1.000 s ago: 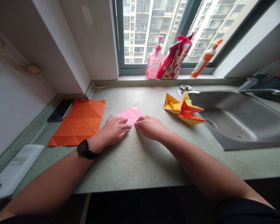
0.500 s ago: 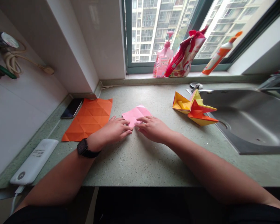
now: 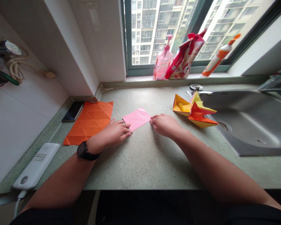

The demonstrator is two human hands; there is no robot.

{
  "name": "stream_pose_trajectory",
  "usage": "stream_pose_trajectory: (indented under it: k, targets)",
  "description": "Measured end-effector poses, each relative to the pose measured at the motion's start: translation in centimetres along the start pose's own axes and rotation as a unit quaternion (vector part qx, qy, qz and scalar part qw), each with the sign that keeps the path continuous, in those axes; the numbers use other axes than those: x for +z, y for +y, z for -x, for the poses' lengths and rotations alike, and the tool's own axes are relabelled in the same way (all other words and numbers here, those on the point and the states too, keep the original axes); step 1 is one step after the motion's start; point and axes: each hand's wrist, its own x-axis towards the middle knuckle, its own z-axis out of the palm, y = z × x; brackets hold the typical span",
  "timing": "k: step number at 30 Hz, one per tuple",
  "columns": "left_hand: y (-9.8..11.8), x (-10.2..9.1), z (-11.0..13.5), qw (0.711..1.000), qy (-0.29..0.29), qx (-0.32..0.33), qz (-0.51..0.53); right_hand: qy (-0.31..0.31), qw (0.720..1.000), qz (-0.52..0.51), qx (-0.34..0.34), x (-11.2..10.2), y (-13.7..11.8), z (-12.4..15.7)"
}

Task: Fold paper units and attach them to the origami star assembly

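A small folded sheet of pink origami paper lies on the counter in front of me, with crease lines across it. My left hand rests flat beside it, fingers stretched out and their tips at the paper's lower left corner. At the right corner, my right hand has its fingers pressed together on the paper's edge. Just left of my left hand is a larger orange sheet covered in a grid of creases. A folded yellow and orange paper model sits to the right, by the sink.
A steel sink is set in the counter at right. At left lie a phone and a white power bank with a cable. On the windowsill stand a pink pump bottle, a red bag and an orange-white bottle.
My right hand has slid from the middle of the pink paper out to its right corner, uncovering its surface. My left hand has stayed at the left corner.
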Motion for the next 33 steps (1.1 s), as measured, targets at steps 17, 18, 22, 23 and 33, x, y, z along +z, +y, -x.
stream_pose_trajectory:
  k: [17, 18, 22, 23, 33]
  targets:
    - [-1.3, 0.8, -0.9, 0.972, 0.211, -0.087, 0.064, 0.09, 0.995, -0.012, -0.047, 1.1, -1.2, -0.2]
    - [-1.4, 0.8, -0.9, 0.964, 0.227, -0.122, 0.062, 0.085, 0.995, -0.013, -0.045, 1.1, -1.1, -0.2]
    - [-1.9, 1.3, -1.3, 0.957, 0.22, -0.164, 0.1, 0.074, 0.996, -0.014, -0.047, 1.1, -1.0, -0.2]
    - [-1.9, 1.4, -1.4, 0.955, 0.215, -0.164, 0.125, 0.071, 0.996, -0.013, -0.049, 1.0, -1.0, -0.2]
    - [-1.9, 0.6, -2.1, 0.865, 0.195, -0.204, 0.416, 0.073, 0.996, -0.015, -0.052, 1.2, -1.0, -0.3]
